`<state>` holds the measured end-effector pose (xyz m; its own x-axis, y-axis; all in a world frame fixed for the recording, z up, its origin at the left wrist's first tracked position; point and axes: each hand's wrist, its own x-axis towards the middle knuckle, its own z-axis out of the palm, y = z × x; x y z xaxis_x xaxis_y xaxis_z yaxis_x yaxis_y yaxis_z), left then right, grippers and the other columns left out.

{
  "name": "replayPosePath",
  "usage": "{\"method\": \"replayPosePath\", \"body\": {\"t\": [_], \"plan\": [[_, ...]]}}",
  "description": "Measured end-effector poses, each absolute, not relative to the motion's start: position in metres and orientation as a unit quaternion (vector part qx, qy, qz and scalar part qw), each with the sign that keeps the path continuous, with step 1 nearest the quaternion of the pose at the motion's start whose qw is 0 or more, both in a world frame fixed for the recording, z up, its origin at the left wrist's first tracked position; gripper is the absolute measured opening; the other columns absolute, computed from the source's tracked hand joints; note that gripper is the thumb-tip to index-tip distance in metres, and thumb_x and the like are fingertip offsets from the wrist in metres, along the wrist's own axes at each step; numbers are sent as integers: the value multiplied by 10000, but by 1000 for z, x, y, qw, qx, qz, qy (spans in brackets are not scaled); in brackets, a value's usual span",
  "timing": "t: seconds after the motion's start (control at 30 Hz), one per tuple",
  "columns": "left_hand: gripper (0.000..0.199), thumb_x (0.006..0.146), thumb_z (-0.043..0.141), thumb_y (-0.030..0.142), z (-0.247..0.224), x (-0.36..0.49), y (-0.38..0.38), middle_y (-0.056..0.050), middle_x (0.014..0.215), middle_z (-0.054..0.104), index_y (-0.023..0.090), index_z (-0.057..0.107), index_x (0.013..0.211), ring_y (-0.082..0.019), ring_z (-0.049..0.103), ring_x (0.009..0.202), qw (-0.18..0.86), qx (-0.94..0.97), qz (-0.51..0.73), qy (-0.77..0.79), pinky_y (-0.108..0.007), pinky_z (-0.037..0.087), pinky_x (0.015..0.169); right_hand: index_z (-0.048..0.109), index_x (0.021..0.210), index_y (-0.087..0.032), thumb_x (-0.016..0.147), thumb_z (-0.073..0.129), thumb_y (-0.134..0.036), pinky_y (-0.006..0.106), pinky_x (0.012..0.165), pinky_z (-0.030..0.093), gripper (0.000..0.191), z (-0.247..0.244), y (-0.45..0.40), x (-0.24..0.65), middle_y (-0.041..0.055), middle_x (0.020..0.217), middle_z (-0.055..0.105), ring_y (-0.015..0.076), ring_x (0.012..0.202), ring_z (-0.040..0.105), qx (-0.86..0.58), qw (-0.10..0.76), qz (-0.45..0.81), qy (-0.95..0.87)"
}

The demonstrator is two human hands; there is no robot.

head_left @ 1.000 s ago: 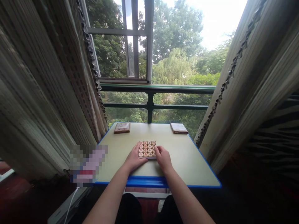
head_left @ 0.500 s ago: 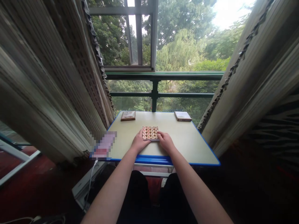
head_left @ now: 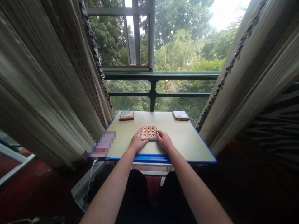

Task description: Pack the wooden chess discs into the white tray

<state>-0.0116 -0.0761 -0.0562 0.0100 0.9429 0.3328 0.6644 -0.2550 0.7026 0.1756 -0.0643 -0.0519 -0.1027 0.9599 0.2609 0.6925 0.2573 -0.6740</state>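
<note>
A shallow box of round Chinese chess pieces (head_left: 149, 132) lies on the pale table, its pieces set in rows with red and dark characters face up. My left hand (head_left: 137, 141) is wrapped along the left side of the box, with the thumb at its near edge. At the right side, my right hand (head_left: 164, 140) has its fingers curled against the box's edge. Both hands rest low over the table, and their undersides are hidden.
The table (head_left: 187, 146) has a blue rim. At its far corners lie two flat boxes, one brown (head_left: 126, 115) and one whitish (head_left: 181, 115). A pixelated patch (head_left: 102, 144) covers something at the left edge, with a white cable (head_left: 90, 177) below. Curtains flank the window.
The whole view has shifted slightly, so the table and hands appear a little further left. Both hands stay at the sides of the chess box.
</note>
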Motion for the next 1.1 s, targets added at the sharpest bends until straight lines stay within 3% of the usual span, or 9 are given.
{"method": "replayPosePath", "body": {"t": [0.4, 0.7, 0.87, 1.1], "plan": [[689, 591, 702, 275, -57, -13, -76, -115, 1176, 550, 152, 449, 1220, -241, 517, 1084, 183, 683, 396, 586, -349, 382, 959, 617, 1075, -177, 822, 420, -271, 271, 938, 371, 334, -52, -64, 177, 53, 1123, 619, 155, 1057, 536, -561, 355, 212, -717], [676, 592, 694, 276, -56, -13, -77, -110, 1194, 539, 157, 461, 1216, -245, 497, 1113, 178, 686, 388, 589, -346, 366, 976, 614, 1070, -183, 811, 443, -278, 293, 881, 409, 324, -49, -67, 177, 58, 1054, 644, 166, 970, 569, -575, 360, 218, -702], [690, 593, 693, 395, -52, -11, -79, -128, 1193, 535, 138, 477, 1196, -248, 499, 1109, 163, 685, 384, 598, -333, 365, 974, 627, 1048, -188, 802, 462, -266, 284, 900, 392, 307, -50, -66, 176, 53, 1064, 637, 160, 991, 555, -566, 361, 215, -709], [560, 637, 637, 502, -50, -9, -78, -119, 1019, 614, 140, 557, 1057, -239, 577, 958, 147, 660, 393, 623, -335, 437, 865, 627, 1040, -178, 789, 473, -277, 284, 855, 417, 311, -50, -67, 176, 62, 1026, 645, 163, 929, 575, -577, 364, 216, -699]]}}
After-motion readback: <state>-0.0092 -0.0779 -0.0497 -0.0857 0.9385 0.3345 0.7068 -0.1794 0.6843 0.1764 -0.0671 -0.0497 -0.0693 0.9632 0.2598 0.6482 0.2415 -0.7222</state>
